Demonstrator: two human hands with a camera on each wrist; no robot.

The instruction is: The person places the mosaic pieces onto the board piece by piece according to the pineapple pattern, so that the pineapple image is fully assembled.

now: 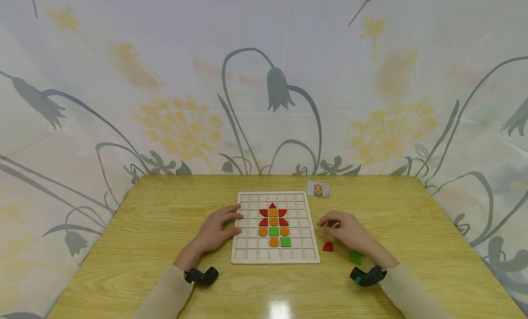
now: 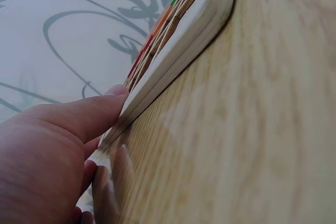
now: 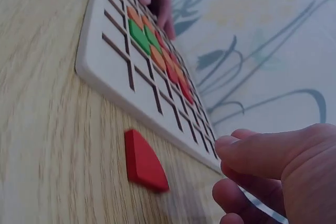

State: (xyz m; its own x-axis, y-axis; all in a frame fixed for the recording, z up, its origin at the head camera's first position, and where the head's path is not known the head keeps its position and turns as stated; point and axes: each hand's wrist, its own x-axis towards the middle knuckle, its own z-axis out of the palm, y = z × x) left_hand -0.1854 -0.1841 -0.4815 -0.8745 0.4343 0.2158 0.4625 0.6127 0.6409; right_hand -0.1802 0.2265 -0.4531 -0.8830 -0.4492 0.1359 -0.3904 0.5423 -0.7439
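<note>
A white grid board (image 1: 247, 255) lies on the table, with a figure of red, orange and green tiles in its squares. My left hand (image 1: 217, 228) rests against the board's left edge, fingers spread; in the left wrist view the thumb (image 2: 100, 114) touches the rim. My right hand (image 1: 345, 229) hovers just beyond the board's right side, fingers loosely bent, and nothing shows between thumb and fingertips. Below it lies a loose red quarter-round tile (image 1: 327, 246), seen closer in the right wrist view (image 3: 144, 162). A green tile (image 1: 355, 257) sits near the right wrist, partly covered.
Behind the board's top right corner lies a small picture card (image 1: 318, 189) showing a similar coloured figure on a grid. The wooden table (image 1: 173, 195) backs onto a flower-patterned cloth (image 1: 255, 126). Each wrist wears a black camera band (image 1: 202, 276).
</note>
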